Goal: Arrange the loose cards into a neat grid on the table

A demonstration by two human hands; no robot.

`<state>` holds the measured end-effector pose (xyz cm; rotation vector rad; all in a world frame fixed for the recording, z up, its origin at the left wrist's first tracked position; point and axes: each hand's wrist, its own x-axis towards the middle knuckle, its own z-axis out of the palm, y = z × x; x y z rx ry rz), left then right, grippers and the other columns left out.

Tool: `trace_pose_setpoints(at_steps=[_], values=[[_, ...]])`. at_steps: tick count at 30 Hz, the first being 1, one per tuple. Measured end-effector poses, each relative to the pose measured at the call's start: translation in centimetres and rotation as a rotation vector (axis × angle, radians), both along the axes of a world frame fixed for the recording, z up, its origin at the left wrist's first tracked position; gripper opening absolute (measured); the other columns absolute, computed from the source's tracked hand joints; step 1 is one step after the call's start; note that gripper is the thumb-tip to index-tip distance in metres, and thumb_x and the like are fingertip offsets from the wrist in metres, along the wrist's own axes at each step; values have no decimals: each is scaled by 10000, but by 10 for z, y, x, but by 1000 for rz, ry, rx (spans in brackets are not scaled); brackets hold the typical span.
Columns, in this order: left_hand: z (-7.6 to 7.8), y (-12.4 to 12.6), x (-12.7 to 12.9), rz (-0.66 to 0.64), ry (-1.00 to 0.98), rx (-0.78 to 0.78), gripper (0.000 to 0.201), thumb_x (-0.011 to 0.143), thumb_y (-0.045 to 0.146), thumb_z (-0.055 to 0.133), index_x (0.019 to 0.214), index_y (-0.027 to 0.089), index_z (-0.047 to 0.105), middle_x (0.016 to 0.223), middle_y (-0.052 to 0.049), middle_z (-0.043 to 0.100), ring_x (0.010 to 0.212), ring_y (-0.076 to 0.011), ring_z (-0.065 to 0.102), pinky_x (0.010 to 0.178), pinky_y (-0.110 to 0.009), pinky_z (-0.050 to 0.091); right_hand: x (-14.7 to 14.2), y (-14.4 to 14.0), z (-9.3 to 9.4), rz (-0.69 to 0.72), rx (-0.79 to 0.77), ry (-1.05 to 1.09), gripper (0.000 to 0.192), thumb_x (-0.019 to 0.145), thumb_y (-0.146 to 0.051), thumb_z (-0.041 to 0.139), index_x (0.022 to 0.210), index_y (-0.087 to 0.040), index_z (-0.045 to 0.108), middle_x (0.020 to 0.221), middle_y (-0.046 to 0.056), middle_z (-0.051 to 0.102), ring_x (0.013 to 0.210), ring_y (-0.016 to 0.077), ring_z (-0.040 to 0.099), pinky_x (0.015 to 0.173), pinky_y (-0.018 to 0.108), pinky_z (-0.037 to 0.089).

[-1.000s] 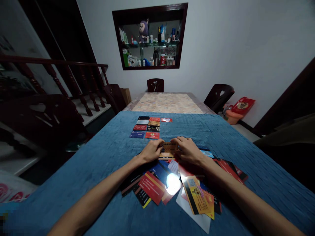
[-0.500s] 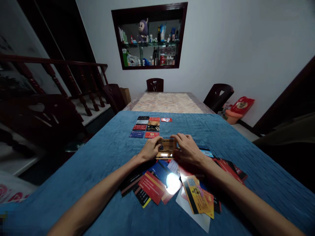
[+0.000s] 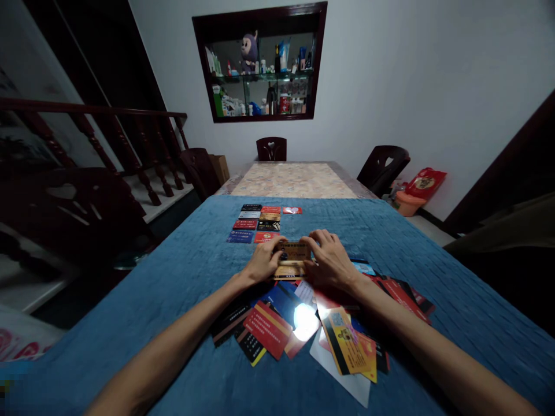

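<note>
Sitting between fingers (image 3: 315, 245): gold card (image 3: 295, 252)

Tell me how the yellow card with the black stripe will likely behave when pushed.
The yellow card is probably fairly stiff, since it lies with straight edges and no visible bend. It looks thin, so it is likely light and unlikely to roll. It may slide easily over the white card partly under it, as glare nearby hints at glossy surfaces.

I can't see the ends of the gold VIP card (image 3: 299, 252) behind the left hand (image 3: 262, 260) and right hand (image 3: 333, 261), or read the tiny lettering on the laid-out cards (image 3: 245, 225).
</note>
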<state>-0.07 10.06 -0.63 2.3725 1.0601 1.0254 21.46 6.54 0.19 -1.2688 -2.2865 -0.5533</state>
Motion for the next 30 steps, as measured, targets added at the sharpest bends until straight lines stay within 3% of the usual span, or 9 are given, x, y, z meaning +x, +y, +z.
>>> trace_pose_setpoints(at_steps=[7,15,23,30], values=[[2,-2,0,41,-20,38,390,780,60,544,1146,193,536,865,-5,654,779,-162,631,787,-295,514,1,0,0,-10,50,15,411,752,-215,658,1155,-162,596,1080,133,554,970,274,441,788,358,327],[-1,-1,-2,-12,81,140,422,764,83,560,1172,173,505,1084,-91,609,996,-227,596,918,-385,506,4,4,-3,-9,41,30,387,772,-230,619,1152,-160,611,1069,123,574,963,259,450,779,350,325],[16,-5,-6,-44,175,191,530,758,105,572,1273,168,466,1232,-126,487,1162,-269,519,1032,-434,462,7,3,3,37,-67,73,427,796,-286,635,1198,-153,589,1104,131,575,998,270,473,794,357,366],[20,-10,-18,-57,273,245,548,784,113,567,1317,153,446,1261,-147,487,1187,-287,505,1042,-455,457,0,1,1,122,-77,116,394,844,-345,628,1179,-139,602,1078,133,563,952,253,480,791,350,399]])
